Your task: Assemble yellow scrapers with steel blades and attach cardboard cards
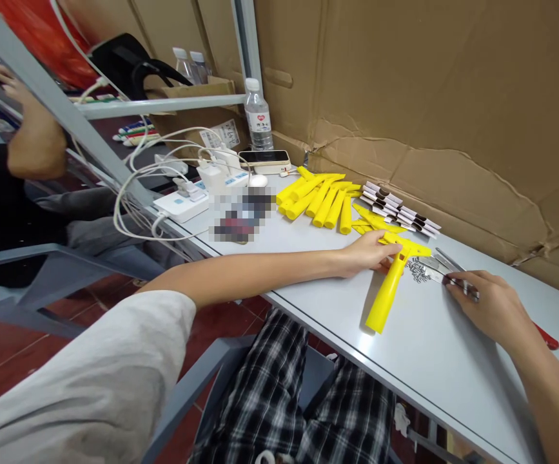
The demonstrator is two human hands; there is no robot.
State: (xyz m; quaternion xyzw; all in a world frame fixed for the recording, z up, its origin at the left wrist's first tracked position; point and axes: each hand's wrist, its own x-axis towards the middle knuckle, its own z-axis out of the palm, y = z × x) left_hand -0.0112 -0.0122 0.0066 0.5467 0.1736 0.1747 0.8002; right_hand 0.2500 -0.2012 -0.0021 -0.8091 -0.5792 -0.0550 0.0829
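My left hand [369, 253] is closed on the crossbar end of a yellow plastic T-shaped squeegee handle [386, 293], whose round grip points down toward the table's front edge. Just right of it lies a small heap of screws [418, 270]. My right hand [487, 303] is closed around thin metal tweezers [460, 283], with their tips toward the screws. Behind my left hand several more yellow handles [325, 203] lie in a row. Flat yellow pieces [376, 219] sit beside them, partly hidden by the hand.
White-and-dark strips [400, 209] are stacked by the cardboard wall [429, 84]. On the left are a power strip [182, 203] with tangled cables, a phone [264, 158], a water bottle [258, 116] and a blurred-out item [243, 216]. A red-handled tool [547, 336] lies behind my right forearm. Another person sits at far left.
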